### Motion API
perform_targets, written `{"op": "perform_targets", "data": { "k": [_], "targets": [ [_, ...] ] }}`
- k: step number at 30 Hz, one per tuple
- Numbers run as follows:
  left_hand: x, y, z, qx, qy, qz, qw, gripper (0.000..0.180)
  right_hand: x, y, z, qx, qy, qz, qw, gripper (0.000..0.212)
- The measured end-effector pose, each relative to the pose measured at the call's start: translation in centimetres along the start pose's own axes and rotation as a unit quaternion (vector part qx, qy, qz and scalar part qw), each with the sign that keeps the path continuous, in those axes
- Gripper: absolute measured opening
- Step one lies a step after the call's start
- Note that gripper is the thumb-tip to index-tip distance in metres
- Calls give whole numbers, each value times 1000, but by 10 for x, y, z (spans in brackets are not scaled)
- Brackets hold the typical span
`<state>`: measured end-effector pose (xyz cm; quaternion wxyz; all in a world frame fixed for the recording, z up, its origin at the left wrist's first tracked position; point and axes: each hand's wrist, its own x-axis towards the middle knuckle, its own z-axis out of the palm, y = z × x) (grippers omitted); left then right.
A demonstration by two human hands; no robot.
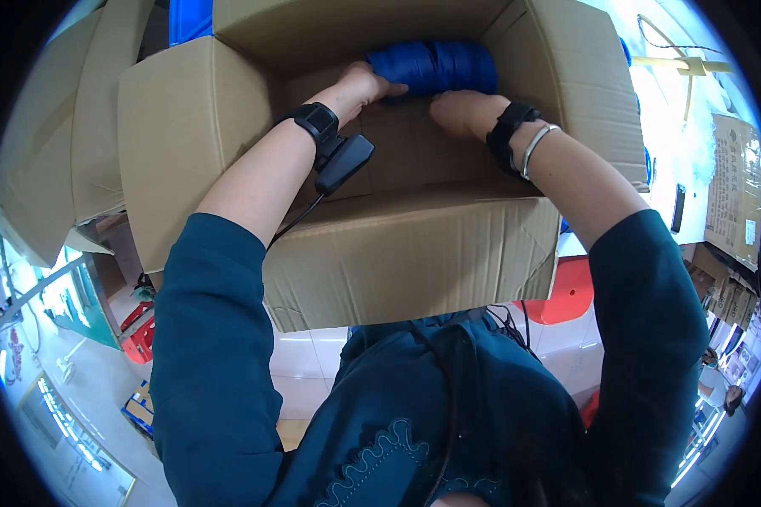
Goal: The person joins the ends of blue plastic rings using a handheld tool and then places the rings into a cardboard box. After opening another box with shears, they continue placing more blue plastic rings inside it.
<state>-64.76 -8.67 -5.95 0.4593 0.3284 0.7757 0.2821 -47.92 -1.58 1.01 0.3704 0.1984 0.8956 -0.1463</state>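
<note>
A shiny blue roll-shaped bundle (457, 68), wrapped in plastic-like film, lies on its side against the far wall inside an open cardboard box (397, 262). My left hand (365, 87) grips the bundle's left end, thumb along its lower front edge; the other fingers are partly hidden. Just below the bundle's right part is my right hand (463, 111), with its fingers curled in. What those fingers hold, if anything, is hidden. Black straps circle both wrists; a small black device (345, 164) hangs at the left one.
The box's flaps stand folded outward on the left, right and near sides. More cardboard (46, 127) leans at the left. A red plastic stool (562, 291) stands beyond the near flap's right end. Another carton (733, 190) is at the far right, with a blue bin (191, 21) behind the box.
</note>
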Motion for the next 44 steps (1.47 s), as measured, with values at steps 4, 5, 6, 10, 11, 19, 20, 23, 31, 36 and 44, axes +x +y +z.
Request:
{"op": "perform_targets", "data": {
  "k": [4,5,6,10,11,19,20,23,31,36,44],
  "targets": [
    [3,-2,-5,-42,-11,-13,999,49,3,-8,15,-102,135,-71,983,28],
    [4,-3,-7,-33,-21,-13,999,50,5,-4,10,-69,105,-66,990,28],
    [6,-3,-6,-34,-21,-13,999,50,6,1,3,-37,74,-61,995,29],
    [6,7,-4,42,-70,4,997,52,0,14,-26,-15,64,-27,997,28],
    [3,11,-5,23,-81,7,996,52,-2,18,-31,-20,75,-11,997,27],
    [5,5,-13,-29,-123,16,992,48,0,30,-23,426,72,145,890,13],
    [6,5,-13,-23,-126,21,992,47,2,31,-21,425,71,145,891,13],
    [8,5,-10,12,-117,34,992,45,-1,31,-22,351,142,157,912,13],
    [9,12,-14,41,-100,37,993,54,15,26,-6,358,134,169,909,19],
    [9,5,-18,19,-81,39,996,56,8,12,-10,392,146,155,895,20],
    [16,1,-15,31,-73,31,996,57,7,18,-7,410,159,169,882,22]
  ]
}}
